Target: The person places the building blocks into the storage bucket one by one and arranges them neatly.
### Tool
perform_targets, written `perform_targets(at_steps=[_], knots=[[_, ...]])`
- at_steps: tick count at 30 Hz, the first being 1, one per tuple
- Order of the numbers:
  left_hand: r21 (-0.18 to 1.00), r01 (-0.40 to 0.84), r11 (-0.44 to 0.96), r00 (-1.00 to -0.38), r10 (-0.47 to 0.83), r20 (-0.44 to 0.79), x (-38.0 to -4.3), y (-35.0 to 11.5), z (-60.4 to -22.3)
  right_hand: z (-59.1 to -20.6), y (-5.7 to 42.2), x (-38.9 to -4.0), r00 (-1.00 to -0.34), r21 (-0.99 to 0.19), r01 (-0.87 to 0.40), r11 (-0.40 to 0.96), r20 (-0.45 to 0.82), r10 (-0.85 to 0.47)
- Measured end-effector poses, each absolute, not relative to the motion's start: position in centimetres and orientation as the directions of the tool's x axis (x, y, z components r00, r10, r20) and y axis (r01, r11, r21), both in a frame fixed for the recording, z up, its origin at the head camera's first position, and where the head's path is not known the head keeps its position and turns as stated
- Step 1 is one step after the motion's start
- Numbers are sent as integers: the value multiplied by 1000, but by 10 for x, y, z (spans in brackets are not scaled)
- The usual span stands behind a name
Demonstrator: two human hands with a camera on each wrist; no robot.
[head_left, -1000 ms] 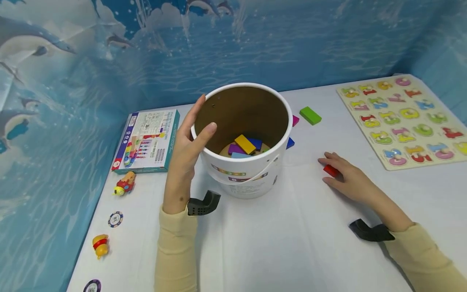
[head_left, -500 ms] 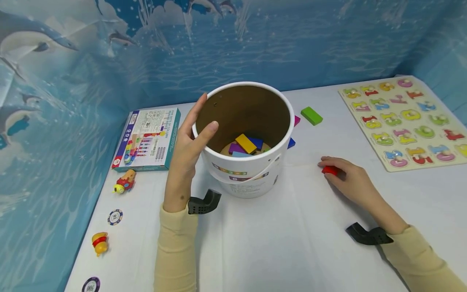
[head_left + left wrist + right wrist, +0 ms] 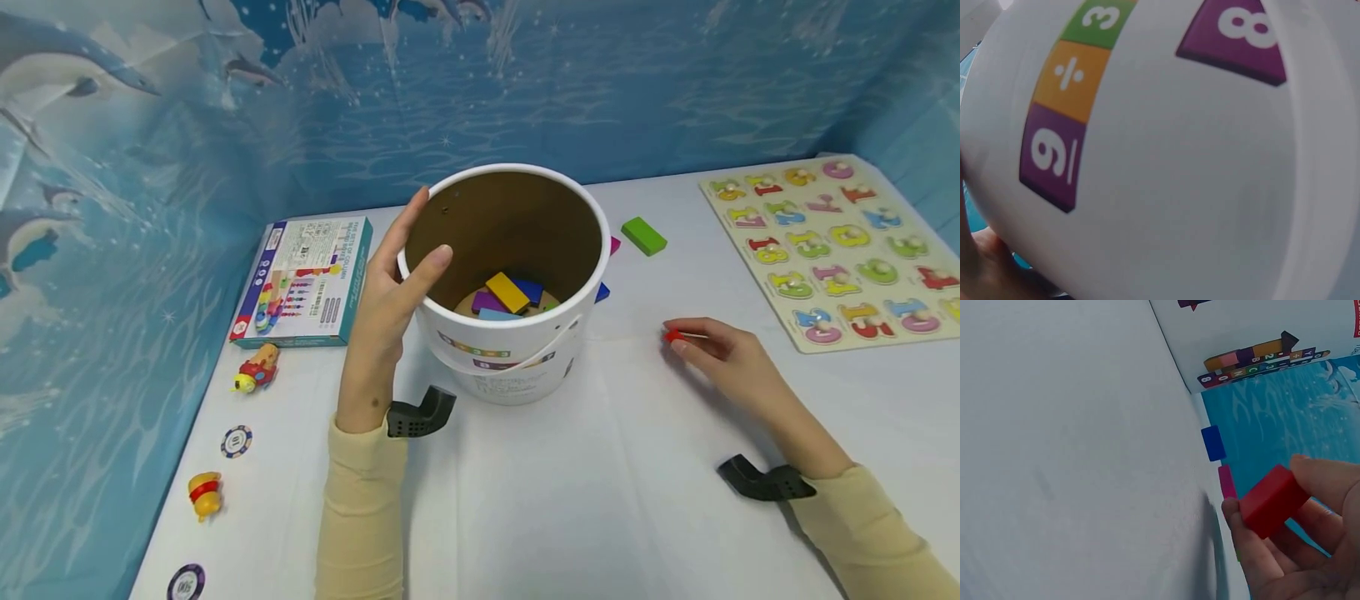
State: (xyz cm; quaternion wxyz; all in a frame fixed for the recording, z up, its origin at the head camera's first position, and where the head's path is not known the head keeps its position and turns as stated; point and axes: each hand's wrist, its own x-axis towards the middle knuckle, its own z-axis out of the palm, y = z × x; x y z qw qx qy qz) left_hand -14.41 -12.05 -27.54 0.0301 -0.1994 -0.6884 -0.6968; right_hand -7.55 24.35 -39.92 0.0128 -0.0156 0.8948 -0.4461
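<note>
A white bucket (image 3: 517, 367) with coloured number strips stands upright on the table. My left hand (image 3: 382, 308) grips its left side at the rim, thumb reaching over the edge; the left wrist view is mostly filled by the bucket wall (image 3: 1185, 175). Inside lie several coloured blocks, a yellow block (image 3: 507, 292) on top. To the bucket's right, my right hand (image 3: 727, 358) pinches a red block (image 3: 1274, 501) between thumb and fingers, just above the cloth. Behind the bucket are a green block (image 3: 643, 236), a partly hidden pink block (image 3: 1227, 482) and a blue block (image 3: 1213, 443).
A wooden number puzzle board (image 3: 840, 250) lies at the back right. On the left are a boxed toy set (image 3: 300, 283), a small red-and-yellow toy (image 3: 257, 368), a yellow figure with a red band (image 3: 205, 495) and two round chips (image 3: 236, 442). A dolphin-print curtain (image 3: 525, 92) hangs behind.
My right hand has closed its thumb and fingers on the red block and tilted it up from the cloth. The left hand keeps its place on the bucket.
</note>
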Motion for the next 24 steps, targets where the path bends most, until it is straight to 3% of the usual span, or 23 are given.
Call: perform_targets(at_steps=[5, 9, 14, 17, 24], knots=[[949, 312, -46, -922, 227, 314, -144, -120, -275, -387, 248, -75, -990, -828, 120, 548, -142, 2], [950, 309, -49, -922, 228, 312, -143, -120, -275, -373, 252, -72, -992, -881, 110, 460, -127, -7], [949, 310, -54, -920, 233, 314, -143, -119, -274, -344, 253, -70, -994, -993, -18, 119, 5, -106], [950, 307, -56, -921, 235, 311, -143, -118, -274, -324, 249, -71, -973, -986, -125, -114, 144, -183], [951, 306, -55, -922, 234, 310, -142, -119, -274, -259, 218, -75, -937, -948, -272, -163, 299, -180]])
